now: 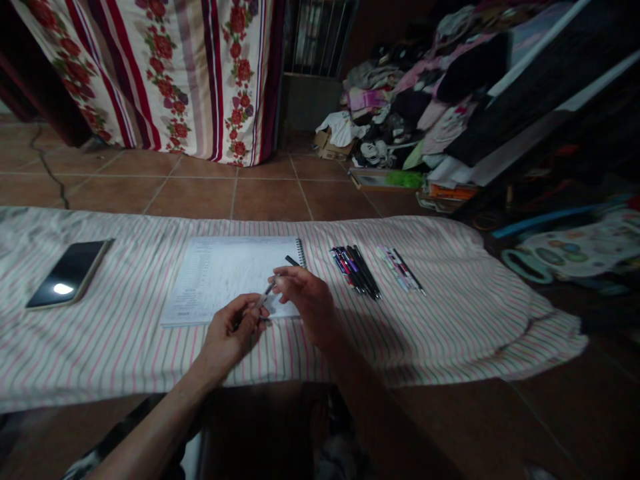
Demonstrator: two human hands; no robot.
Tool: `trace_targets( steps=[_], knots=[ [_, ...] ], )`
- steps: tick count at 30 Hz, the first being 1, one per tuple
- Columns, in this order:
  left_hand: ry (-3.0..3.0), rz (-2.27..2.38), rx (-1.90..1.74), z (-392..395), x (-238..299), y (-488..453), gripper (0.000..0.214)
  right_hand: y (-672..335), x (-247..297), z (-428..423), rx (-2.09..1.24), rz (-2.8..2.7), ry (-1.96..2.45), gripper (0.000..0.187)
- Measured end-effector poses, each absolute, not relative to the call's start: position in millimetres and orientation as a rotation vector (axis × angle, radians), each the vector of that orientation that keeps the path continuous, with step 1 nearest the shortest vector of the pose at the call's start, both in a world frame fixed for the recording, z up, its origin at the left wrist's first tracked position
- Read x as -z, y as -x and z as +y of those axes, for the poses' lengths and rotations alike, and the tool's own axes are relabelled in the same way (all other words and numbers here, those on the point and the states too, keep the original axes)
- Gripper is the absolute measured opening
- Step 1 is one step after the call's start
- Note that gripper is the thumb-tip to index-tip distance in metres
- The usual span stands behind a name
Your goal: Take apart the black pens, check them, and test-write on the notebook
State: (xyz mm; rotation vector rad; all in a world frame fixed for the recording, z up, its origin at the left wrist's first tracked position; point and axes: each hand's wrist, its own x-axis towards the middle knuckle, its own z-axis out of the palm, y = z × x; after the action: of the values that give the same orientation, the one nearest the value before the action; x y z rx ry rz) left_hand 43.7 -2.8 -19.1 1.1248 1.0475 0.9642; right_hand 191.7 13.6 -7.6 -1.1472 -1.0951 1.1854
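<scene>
A slim pen (267, 293) is held slantwise above the notebook (230, 267), a spiral-bound pad with printed lines on its page. My left hand (234, 325) is closed around the pen's lower end. At the upper end, the fingertips of my right hand (311, 301) pinch the pen. A short black piece (291, 261) shows just beyond my right fingers, by the spiral; whether it lies on the page or is in the hand, I cannot tell. Right of the notebook lies a bunch of several pens (356, 272), and past it a smaller group of pens (401, 270).
A phone (69, 275) lies at the left on the striped cloth (450, 333) covering the low table. Behind hangs a floral curtain (165, 80) above the tiled floor (265, 197). Piled clothes (400, 100) and a pale plastic item (580, 243) are at the right.
</scene>
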Motion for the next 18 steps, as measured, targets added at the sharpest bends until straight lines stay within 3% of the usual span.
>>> trace_targets(
  steps=[8,14,18],
  knots=[
    [-1.115,1.039,-0.975,-2.7,21.0,-43.2,0.03,-191.6,11.5,14.2,-1.149,-1.126,1.165,0.019],
    [-1.185,1.064,-0.994,-0.8,19.8,-40.5,0.029,-196.7,8.0,19.2,-1.157,-1.074,1.182,0.035],
    [-1.234,1.071,-1.038,4.1,18.9,-32.9,0.028,-214.4,10.3,28.1,-1.002,-1.026,1.293,0.035]
  ],
)
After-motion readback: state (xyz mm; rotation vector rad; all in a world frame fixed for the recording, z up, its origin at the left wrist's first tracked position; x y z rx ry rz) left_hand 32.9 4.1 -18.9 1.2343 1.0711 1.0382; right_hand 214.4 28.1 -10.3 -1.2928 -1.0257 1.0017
